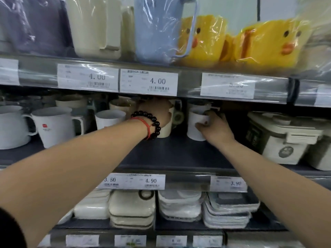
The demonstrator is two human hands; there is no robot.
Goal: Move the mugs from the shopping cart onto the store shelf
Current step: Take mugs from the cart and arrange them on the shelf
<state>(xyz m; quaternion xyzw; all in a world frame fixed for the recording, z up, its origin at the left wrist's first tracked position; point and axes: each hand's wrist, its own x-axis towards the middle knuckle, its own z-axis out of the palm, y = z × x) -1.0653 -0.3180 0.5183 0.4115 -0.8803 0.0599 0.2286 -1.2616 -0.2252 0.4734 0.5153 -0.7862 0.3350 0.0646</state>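
Both hands full: my left hand [157, 111] grips a cream ceramic mug [165, 130], my right hand [213, 126] pinches a white ceramic mug [195, 122] at 3 o'clock of it, so I'd set both flat on the dark store shelf [179, 151], then let go.

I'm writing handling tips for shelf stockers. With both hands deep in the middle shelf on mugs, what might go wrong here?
1. The left hand holds a cream mug tight among other mugs; pushing it further could knock the mugs behind.
2. The right hand grips the white mug by its side; it may tip on release.
3. The upper shelf edge hangs low over both hands, so lifting could bump it.
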